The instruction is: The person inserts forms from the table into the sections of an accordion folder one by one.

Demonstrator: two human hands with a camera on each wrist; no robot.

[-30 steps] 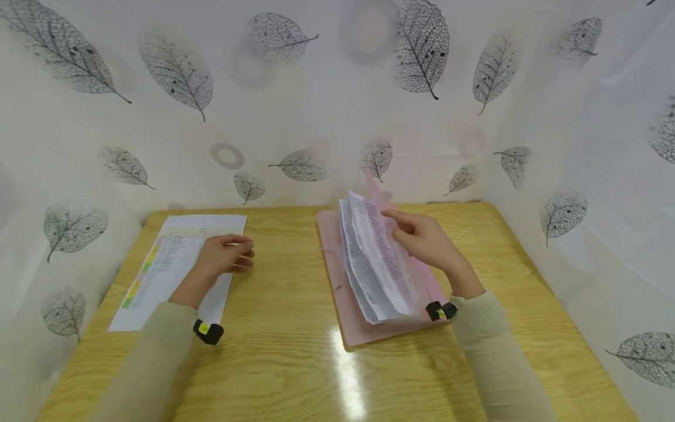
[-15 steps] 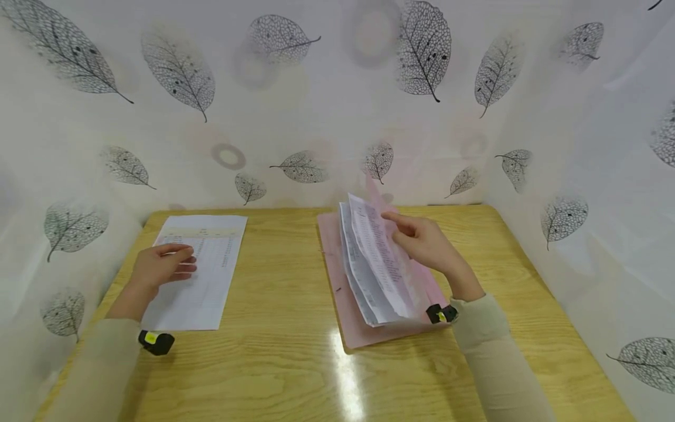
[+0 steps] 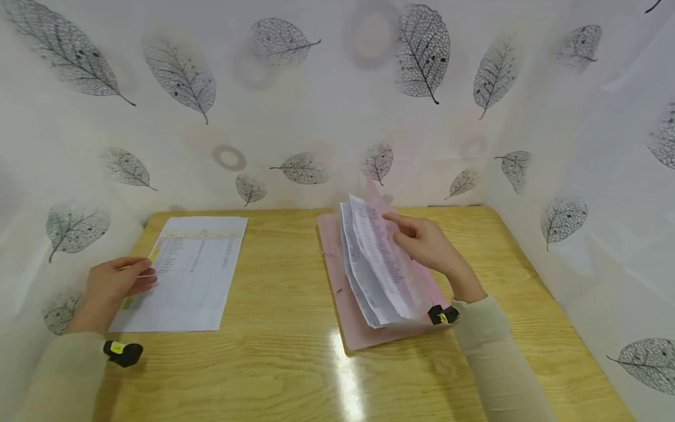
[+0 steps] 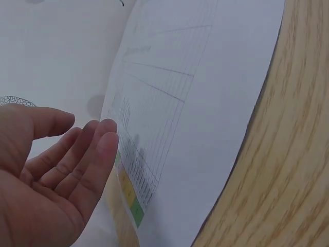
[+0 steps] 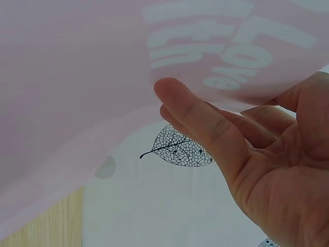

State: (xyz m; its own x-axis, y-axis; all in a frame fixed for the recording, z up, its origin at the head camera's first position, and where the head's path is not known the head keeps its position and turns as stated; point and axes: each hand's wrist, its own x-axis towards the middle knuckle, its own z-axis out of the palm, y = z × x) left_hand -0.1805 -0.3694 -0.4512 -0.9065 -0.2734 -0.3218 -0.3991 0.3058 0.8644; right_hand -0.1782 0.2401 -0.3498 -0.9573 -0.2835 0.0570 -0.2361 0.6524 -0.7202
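On the left of the table lies a white printed sheet (image 3: pixel 195 293) with a table of text and yellow and green cells down its left side. My left hand (image 3: pixel 118 284) is at that sheet's left edge, with a gap between thumb and fingers in the left wrist view; whether the fingertips (image 4: pixel 107 144) touch the paper I cannot tell. To the right lies a pink folder (image 3: pixel 355 337), spread partly open, with several printed pages (image 3: pixel 374 252) standing tilted inside. My right hand (image 3: pixel 429 246) holds its raised cover (image 5: pixel 77 92), fingers on the lettered outer face and thumb mostly hidden.
The wooden table (image 3: pixel 279 281) has a bright reflection near the front middle. A white curtain (image 3: pixel 316 105) with leaf prints encloses the back and both sides of the table. Black cameras are strapped to both wrists.
My left hand has moved left across the printed sheet, from over its right part to its left edge. My right hand, the folder and its pages have stayed almost still.
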